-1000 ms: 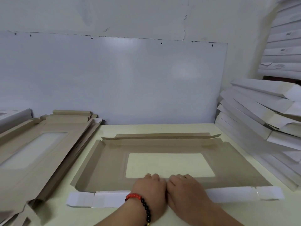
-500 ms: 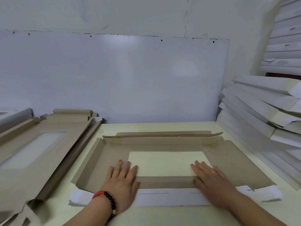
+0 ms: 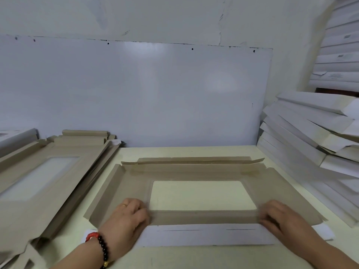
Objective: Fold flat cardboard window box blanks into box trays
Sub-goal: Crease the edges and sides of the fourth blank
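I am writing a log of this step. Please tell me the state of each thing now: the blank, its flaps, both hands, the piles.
box blank: flat, brown side up
near flap: folded, white side up
far flap: partly raised
left hand: presses blank
right hand: presses blank
brown pile: stacked left
white pile: stacked right

Left hand (image 3: 129,218) and right hand (image 3: 279,217) lie palm-down, well apart, fingers curled, pressing the near edge of the box blank (image 3: 194,170).
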Demonstrator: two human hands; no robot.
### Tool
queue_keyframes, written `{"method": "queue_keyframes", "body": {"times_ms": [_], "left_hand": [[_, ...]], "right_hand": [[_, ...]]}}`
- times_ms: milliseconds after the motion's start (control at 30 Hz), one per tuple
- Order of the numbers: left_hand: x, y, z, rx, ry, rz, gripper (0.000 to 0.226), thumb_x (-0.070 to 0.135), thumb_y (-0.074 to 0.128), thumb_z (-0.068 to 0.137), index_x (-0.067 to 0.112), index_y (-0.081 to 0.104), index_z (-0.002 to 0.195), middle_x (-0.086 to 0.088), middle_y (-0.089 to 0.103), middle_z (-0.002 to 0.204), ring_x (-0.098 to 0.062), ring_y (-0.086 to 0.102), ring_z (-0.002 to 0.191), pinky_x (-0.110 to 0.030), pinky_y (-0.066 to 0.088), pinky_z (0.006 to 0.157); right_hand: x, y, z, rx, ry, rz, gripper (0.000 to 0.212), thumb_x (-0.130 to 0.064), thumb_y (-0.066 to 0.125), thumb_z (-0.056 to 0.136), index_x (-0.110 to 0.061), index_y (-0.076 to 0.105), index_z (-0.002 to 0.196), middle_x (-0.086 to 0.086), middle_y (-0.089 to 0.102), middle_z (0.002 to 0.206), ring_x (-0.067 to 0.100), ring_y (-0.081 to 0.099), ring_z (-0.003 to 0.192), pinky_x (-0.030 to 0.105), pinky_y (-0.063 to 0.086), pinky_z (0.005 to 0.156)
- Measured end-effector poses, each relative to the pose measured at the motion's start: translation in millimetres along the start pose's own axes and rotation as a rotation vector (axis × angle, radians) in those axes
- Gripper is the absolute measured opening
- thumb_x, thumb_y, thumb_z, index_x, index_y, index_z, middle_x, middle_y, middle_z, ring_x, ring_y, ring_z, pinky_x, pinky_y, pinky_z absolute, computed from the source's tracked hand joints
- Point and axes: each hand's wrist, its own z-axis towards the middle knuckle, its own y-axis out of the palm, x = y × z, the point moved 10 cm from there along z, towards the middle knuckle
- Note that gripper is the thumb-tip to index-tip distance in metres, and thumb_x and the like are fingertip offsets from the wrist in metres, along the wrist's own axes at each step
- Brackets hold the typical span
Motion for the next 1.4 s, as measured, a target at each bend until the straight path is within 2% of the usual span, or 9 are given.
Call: {"method": "queue_keyframes", "body": {"times_ms": [67, 167, 367, 533, 667, 833, 967, 1100, 1400], "left_hand": [[17, -5, 2, -0.036, 0.123, 0.009, 0.025, 0.028, 0.044, 0.093, 0.026, 0.065, 0.079, 0.009, 0.057, 0.078, -0.014, 0.057, 0.074, -0.018, 0.044, 0.064], [26, -3, -1, -0.129, 0.174, 0.029, 0.015, 0.036, 0.055, 0.086, 0.027, 0.065, 0.080, 0.011, 0.056, 0.076, -0.012, 0.055, 0.073, -0.016, 0.040, 0.065], [35, 3, -1, -0.202, 0.200, 0.181, 0.027, 0.052, 0.058, 0.074, 0.030, 0.065, 0.088, 0.012, 0.058, 0.078, -0.009, 0.056, 0.065, -0.016, 0.045, 0.059], [43, 17, 19, -0.284, 0.165, 0.216, 0.021, 0.035, 0.042, 0.084, 0.024, 0.058, 0.091, 0.006, 0.062, 0.079, -0.017, 0.061, 0.068, -0.024, 0.046, 0.057], [16, 44, 37, -0.447, -0.206, 0.159, 0.021, 0.035, 0.028, 0.095, 0.021, 0.045, 0.096, -0.005, 0.060, 0.104, -0.029, 0.056, 0.096, -0.035, 0.040, 0.075], [40, 71, 66, -0.428, -0.301, 0.208, 0.049, 0.044, 0.019, 0.098, 0.017, 0.050, 0.123, -0.009, 0.047, 0.129, -0.029, 0.038, 0.123, -0.041, 0.033, 0.101], [47, 100, 70, -0.551, -0.342, 0.128, 0.065, 0.041, 0.027, 0.095, 0.017, 0.008, 0.152, -0.003, -0.004, 0.162, -0.027, -0.011, 0.147, -0.046, -0.001, 0.119], [30, 108, 61, -0.550, -0.361, 0.143, 0.063, 0.050, 0.005, 0.097, 0.023, -0.006, 0.153, 0.002, -0.015, 0.160, -0.022, -0.024, 0.144, -0.046, -0.013, 0.117], [-58, 84, 14, -0.548, -0.483, 0.179, 0.066, 0.061, 0.008, 0.094, 0.034, -0.008, 0.152, 0.008, -0.017, 0.159, -0.017, -0.019, 0.146, -0.041, -0.010, 0.118]], "right_hand": [[-21, -6, -4, 0.014, -0.168, -0.027, 0.014, -0.037, 0.060, 0.089, -0.032, 0.062, 0.076, -0.022, 0.050, 0.083, -0.005, 0.046, 0.072, 0.010, 0.037, 0.062], [-34, -3, -10, -0.005, -0.329, -0.125, 0.038, -0.056, 0.052, 0.086, -0.027, 0.074, 0.075, -0.014, 0.063, 0.081, 0.000, 0.049, 0.076, 0.016, 0.041, 0.058], [-59, 9, -12, -0.049, -0.449, -0.300, 0.054, -0.049, 0.027, 0.100, -0.030, 0.074, 0.079, -0.013, 0.067, 0.077, 0.006, 0.063, 0.066, 0.015, 0.048, 0.051], [-86, 24, 7, -0.140, -0.375, -0.354, 0.018, -0.033, 0.064, 0.063, -0.038, 0.072, 0.079, -0.016, 0.061, 0.063, 0.005, 0.059, 0.051, 0.017, 0.039, 0.038], [-78, 49, 34, -0.297, -0.066, -0.285, 0.024, -0.036, 0.036, 0.099, -0.031, 0.058, 0.108, -0.009, 0.062, 0.098, 0.016, 0.061, 0.091, 0.031, 0.044, 0.077], [-122, 65, 63, -0.121, -0.058, -0.214, 0.029, -0.026, 0.040, 0.088, -0.019, 0.066, 0.076, 0.002, 0.063, 0.081, 0.022, 0.064, 0.070, 0.028, 0.051, 0.063], [-116, 114, 76, -0.358, 0.171, -0.095, 0.049, -0.033, 0.021, 0.102, -0.020, 0.030, 0.149, -0.002, 0.013, 0.161, 0.016, 0.015, 0.147, 0.042, 0.009, 0.119], [-95, 133, 64, -0.463, 0.169, -0.174, 0.060, -0.048, 0.009, 0.101, -0.022, 0.002, 0.155, -0.004, -0.006, 0.163, 0.016, -0.008, 0.149, 0.047, -0.007, 0.117], [15, 99, 26, -0.545, 0.389, -0.209, 0.062, -0.053, 0.012, 0.100, -0.030, -0.007, 0.154, -0.008, -0.015, 0.160, 0.010, -0.014, 0.147, 0.044, -0.008, 0.118]]}}
